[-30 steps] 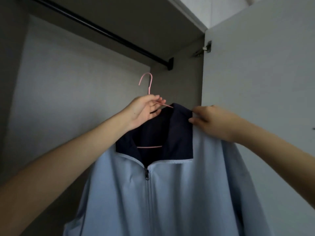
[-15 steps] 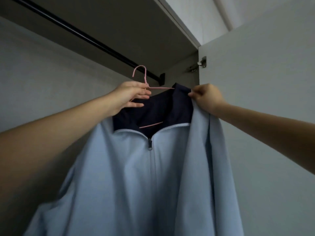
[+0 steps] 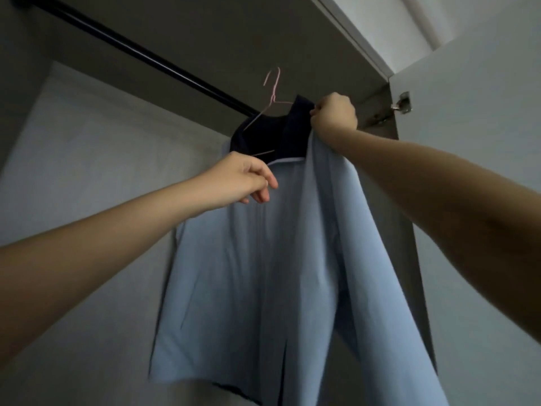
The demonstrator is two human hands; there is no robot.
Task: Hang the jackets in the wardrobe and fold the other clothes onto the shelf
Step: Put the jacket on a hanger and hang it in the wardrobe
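Cloth hangs smooth, pale blue: our right hand [image 3: 333, 114] clenches the jacket [image 3: 257, 273] by its navy collar [image 3: 278, 133] on a thin pink wire hanger [image 3: 273, 83]; left hand [image 3: 240, 183] curled, hold unclear.

There is one light-blue jacket [image 3: 263, 273] and one pink wire hanger [image 3: 273, 89]. One dark rail [image 3: 146, 57]. Two bare hands: one left hand [image 3: 243, 183], one right hand [image 3: 335, 112]. One wardrobe door [image 3: 468, 142], and one metal hinge [image 3: 404, 102], perhaps with a second fitting beside it in shadow.
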